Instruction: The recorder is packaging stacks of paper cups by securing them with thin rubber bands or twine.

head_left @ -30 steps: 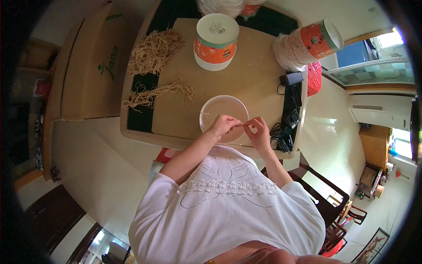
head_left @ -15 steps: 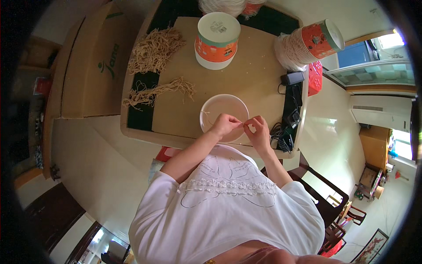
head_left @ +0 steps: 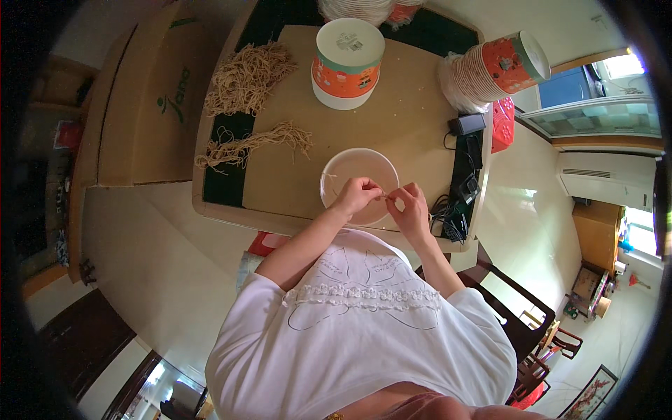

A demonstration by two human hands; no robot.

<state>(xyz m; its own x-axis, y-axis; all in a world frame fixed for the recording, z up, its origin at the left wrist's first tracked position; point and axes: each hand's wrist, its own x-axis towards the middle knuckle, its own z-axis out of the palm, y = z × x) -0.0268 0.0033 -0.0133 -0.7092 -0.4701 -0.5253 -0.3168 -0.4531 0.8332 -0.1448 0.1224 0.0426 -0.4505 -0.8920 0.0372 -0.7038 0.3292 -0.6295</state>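
My left hand (head_left: 358,195) and my right hand (head_left: 409,206) meet over the right side of a white paper bucket (head_left: 348,160). Both are closed in a fingertip pinch. Between the fingertips is a thin bit that looks like the end of a string; most of it is hidden by the fingers. A short pale strand (head_left: 330,175) shows inside the bucket at its left. Left of the bucket lies a loose bundle of tan strings (head_left: 259,145), with a larger tangled heap of string (head_left: 252,77) behind it.
Upside-down orange and white buckets (head_left: 348,66) stand beyond on the cardboard sheet (head_left: 413,105). A tilted stack of buckets (head_left: 493,70) is at the far right. Black adapters (head_left: 466,125) and cables (head_left: 442,210) line the right edge. A large carton (head_left: 150,112) stands left.
Both hands stay pinched together at the bucket's right side, with only a slight shift of the fingers. The small shift of the whole scene looks like head movement.
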